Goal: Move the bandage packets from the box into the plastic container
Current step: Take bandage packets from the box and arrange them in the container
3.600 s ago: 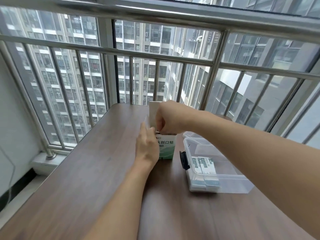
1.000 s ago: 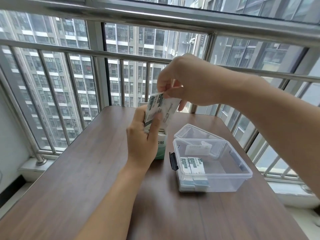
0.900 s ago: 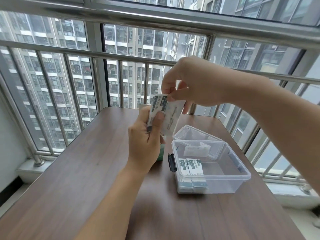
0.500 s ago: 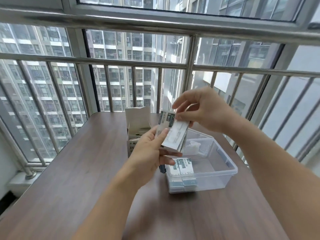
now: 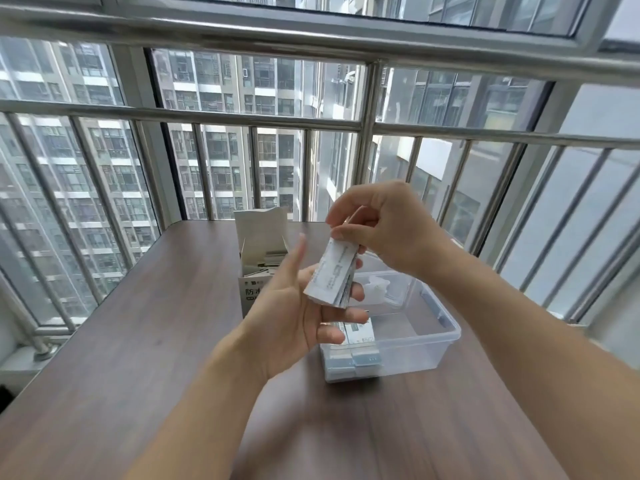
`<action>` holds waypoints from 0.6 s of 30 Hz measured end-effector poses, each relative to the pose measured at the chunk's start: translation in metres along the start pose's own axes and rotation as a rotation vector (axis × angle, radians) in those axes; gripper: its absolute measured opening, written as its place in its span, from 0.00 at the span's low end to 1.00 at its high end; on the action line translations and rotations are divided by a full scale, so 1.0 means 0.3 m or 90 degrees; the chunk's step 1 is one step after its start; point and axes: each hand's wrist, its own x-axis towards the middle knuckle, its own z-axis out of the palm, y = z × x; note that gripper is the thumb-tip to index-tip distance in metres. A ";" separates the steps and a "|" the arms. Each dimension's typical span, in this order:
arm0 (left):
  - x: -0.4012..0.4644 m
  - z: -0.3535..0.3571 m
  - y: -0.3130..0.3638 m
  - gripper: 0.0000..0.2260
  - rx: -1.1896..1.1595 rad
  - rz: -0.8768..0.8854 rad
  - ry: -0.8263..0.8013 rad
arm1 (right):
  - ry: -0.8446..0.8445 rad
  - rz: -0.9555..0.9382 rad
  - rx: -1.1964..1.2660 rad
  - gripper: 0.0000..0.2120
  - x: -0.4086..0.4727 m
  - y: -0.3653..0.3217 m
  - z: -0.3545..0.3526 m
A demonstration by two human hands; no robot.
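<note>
My right hand pinches the top of a small stack of white bandage packets, which hangs above the near left corner of the clear plastic container. My left hand is spread open just under and beside the stack, its fingers straight and touching the stack's lower end. Several packets lie inside the container at its left end. The white and green box stands open behind my left hand, with more packets visible inside it.
The brown wooden table runs up to a steel window railing at the back. The container's clear lid lies open behind it. Bare table lies to the left and in front.
My right hand drew the stack of packets out of the box, lifted it, then carried it right and down over the container. My left hand let go of the box and now lies open beneath the stack.
</note>
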 end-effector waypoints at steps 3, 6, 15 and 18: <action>0.009 0.009 -0.021 0.13 0.117 0.049 0.070 | 0.041 -0.032 -0.049 0.07 -0.019 0.004 0.028; 0.015 0.007 -0.036 0.06 0.196 0.096 0.127 | 0.070 -0.004 -0.075 0.12 -0.034 -0.003 0.049; 0.032 0.017 -0.050 0.11 0.366 0.264 0.199 | -0.088 0.071 0.000 0.10 -0.079 -0.065 0.075; 0.037 0.017 -0.054 0.10 0.400 0.278 0.193 | -0.102 0.110 0.021 0.06 -0.060 -0.044 0.057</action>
